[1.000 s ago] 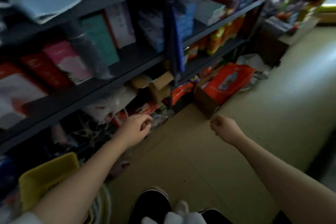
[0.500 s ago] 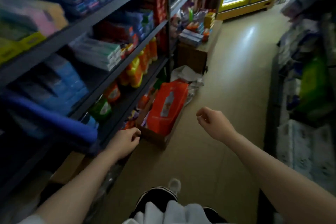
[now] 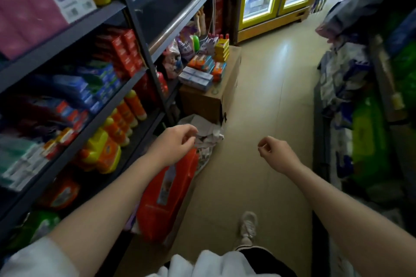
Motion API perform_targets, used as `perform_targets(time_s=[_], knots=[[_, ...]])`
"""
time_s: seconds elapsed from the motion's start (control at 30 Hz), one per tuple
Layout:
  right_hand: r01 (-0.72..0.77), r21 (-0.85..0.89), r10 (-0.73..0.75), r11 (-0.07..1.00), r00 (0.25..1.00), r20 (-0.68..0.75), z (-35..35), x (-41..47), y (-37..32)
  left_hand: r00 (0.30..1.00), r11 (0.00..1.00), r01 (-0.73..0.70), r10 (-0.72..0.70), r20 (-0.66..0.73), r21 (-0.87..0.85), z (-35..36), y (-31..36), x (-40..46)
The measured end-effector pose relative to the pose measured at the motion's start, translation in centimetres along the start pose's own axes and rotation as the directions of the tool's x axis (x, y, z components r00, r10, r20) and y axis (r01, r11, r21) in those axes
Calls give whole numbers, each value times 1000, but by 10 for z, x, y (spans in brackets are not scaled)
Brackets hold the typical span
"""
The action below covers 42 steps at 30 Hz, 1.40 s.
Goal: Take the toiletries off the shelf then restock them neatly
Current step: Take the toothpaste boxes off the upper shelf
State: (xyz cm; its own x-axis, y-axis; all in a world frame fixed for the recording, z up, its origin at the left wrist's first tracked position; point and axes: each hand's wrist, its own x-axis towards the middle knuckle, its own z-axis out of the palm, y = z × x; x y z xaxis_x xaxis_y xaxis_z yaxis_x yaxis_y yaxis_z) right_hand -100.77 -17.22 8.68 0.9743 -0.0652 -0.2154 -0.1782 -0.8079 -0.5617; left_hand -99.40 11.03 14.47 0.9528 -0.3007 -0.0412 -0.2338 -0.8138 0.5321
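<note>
Along the left wall, a dark metal shelf rack (image 3: 94, 108) carries glossy boxed toothpaste cartons (image 3: 90, 92) in blue and red on its middle board, and smooth orange plastic bottles (image 3: 126, 114) below, near the front edge. The left hand (image 3: 173, 144) hangs over a shiny red-orange plastic pack (image 3: 166, 195) on the floor, fingers loosely curled, holding nothing. The right hand (image 3: 274, 153) floats above beige floor tiles (image 3: 270, 96), fingers curled inward, empty.
</note>
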Motion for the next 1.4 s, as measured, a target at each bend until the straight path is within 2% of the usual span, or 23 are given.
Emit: perform_targets(time_s=[0.2,0.47,0.63,0.8,0.97,1.07,1.17,1.3,1.4], knots=[[51,-63,-44,997,993,114,-63,131,16,994,995,95,-96,44,29,12,15,130],[305,-87,-284,948,939,193,-104,303,-44,946,947,321,-322,34,32,6,-36,259],[387,-85,-362,918,906,218,-114,417,-87,907,908,420,-419,29,-11,-12,-76,345],[447,-79,-415,891,873,256,-122,518,-127,871,875,483,-485,-77,-44,-51,-102,418],[502,-103,-434,859,819,374,-106,601,-154,802,832,536,-555,-222,-141,-82,-113,457],[574,-127,-446,809,740,504,-81,642,-180,729,798,569,-602,-327,-201,-90,-119,469],[698,-101,-508,709,605,613,-55,665,-213,611,737,615,-671,-420,-281,-92,-120,472],[829,57,-603,556,355,714,-30,672,-261,418,610,706,-769,-484,-360,-87,-115,469],[912,160,-690,378,162,705,-4,671,-303,285,510,762,-818,-499,-400,-78,-119,464]])
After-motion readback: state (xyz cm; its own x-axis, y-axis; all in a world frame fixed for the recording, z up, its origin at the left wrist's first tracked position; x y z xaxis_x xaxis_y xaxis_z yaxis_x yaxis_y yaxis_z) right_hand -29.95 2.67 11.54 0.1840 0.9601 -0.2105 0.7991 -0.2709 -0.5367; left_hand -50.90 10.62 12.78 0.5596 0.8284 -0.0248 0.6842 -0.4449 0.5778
